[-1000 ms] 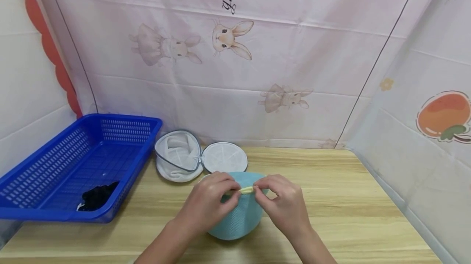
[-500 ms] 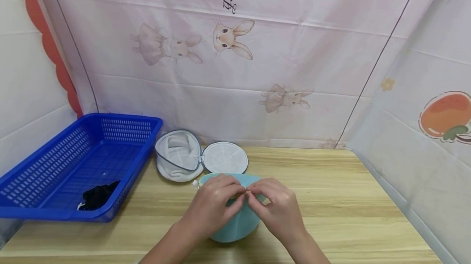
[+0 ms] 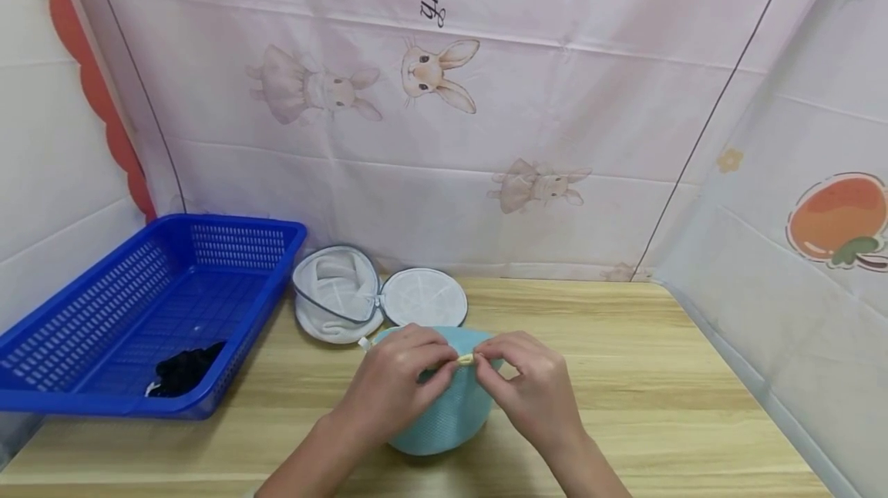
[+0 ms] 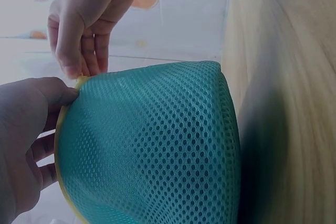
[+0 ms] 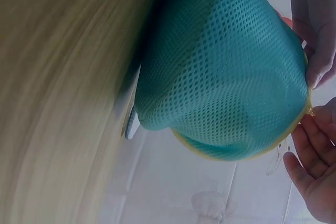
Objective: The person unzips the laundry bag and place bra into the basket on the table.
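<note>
A turquoise mesh laundry bag (image 3: 444, 421) with a yellow edge (image 3: 465, 360) stands in front of me on the table. My left hand (image 3: 398, 375) pinches that edge between thumb and forefinger. Close beside it, my right hand (image 3: 533, 378) pinches the edge as well, with a short bit of yellow showing between the two grips. In the left wrist view the honeycomb side of the bag (image 4: 157, 140) bulges down toward the table. The right wrist view shows its edge (image 5: 286, 135) curving away from the fingertips. A small white tab (image 3: 364, 344) sticks out at its left.
A blue plastic basket (image 3: 270, 305) at the left holds a black cloth item (image 3: 183, 371). Behind the bag lies a white mesh bag (image 3: 340, 290), its round lid (image 3: 425, 297) folded out to the right. A printed curtain (image 3: 527, 112) closes off the table's back.
My fingertips came together on the yellow edge half a second ago and now stand slightly apart. The turquoise bag shifted a little with them. Basket and white bag have stayed put.
</note>
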A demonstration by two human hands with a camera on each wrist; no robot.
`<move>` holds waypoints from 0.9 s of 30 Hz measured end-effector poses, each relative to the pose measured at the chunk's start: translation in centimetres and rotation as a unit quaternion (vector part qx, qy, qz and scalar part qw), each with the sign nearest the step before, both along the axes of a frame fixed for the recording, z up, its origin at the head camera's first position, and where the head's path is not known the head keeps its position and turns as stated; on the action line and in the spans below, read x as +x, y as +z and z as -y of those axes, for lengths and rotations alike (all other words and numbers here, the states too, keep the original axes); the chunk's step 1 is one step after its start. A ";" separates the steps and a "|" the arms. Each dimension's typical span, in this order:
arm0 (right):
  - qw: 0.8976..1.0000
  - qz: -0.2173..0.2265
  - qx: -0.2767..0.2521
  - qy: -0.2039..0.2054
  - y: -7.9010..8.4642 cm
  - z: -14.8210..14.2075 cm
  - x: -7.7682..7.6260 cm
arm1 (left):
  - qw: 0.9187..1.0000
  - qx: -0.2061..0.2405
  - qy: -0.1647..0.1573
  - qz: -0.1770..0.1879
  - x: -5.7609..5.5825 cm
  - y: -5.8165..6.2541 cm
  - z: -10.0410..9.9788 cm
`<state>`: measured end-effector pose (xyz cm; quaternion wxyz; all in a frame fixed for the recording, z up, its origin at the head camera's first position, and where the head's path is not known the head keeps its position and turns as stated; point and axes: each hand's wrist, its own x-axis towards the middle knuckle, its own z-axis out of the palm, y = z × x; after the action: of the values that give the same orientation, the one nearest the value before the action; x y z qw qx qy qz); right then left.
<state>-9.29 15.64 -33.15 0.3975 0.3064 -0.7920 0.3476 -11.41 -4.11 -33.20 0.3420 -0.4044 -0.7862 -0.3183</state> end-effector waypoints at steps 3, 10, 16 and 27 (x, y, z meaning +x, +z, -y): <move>1.000 -0.004 -0.003 -0.005 0.1 -0.3 -0.1 | 1.000 0.004 0.000 0.000 -0.1 0.1 0.2; 0.999 -0.029 -0.014 -0.017 0.5 -0.8 -0.2 | 1.000 0.007 0.009 0.004 -0.4 0.1 0.5; 0.999 -0.031 0.001 -0.020 0.6 -0.5 0.1 | 0.999 -0.001 0.019 0.027 -0.4 0.3 0.6; 0.999 -0.038 0.017 0.002 0.2 0.8 0.5 | 1.000 0.003 -0.012 0.024 0.3 -0.1 -0.5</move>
<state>-8.81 14.88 -32.94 0.4218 0.3272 -0.7814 0.3232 -11.11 -3.58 -33.30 0.3201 -0.4050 -0.7884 -0.3345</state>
